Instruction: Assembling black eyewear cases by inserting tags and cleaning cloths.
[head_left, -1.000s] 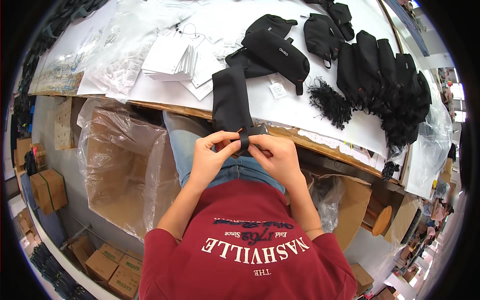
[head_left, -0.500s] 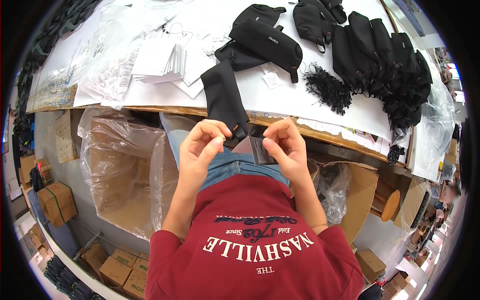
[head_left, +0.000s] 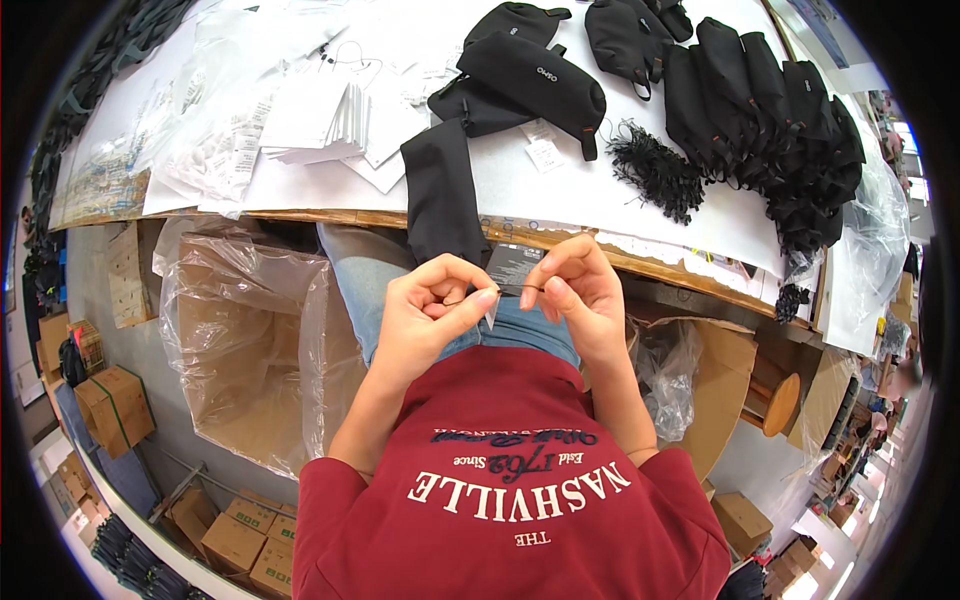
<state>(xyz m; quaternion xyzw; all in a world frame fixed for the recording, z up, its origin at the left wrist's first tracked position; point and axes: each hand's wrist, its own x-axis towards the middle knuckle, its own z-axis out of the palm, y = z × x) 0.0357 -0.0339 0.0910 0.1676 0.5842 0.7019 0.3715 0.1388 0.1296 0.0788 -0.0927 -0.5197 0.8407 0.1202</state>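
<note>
Your left hand [head_left: 432, 305] and right hand [head_left: 578, 290] each pinch one end of a thin black string [head_left: 505, 291] with a small tag [head_left: 492, 310], just below the table [head_left: 600, 200] edge, where a black cloth [head_left: 445, 200] hangs over.

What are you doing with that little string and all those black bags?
A person in a red shirt sits at a white table. The left hand and right hand pinch a thin black string between them, with a small tag hanging from it. A black fabric piece drapes over the table edge down toward the hands. On the table lie a black pouch, more black pouches, a bundle of black strings and a stack of white cards.
</note>
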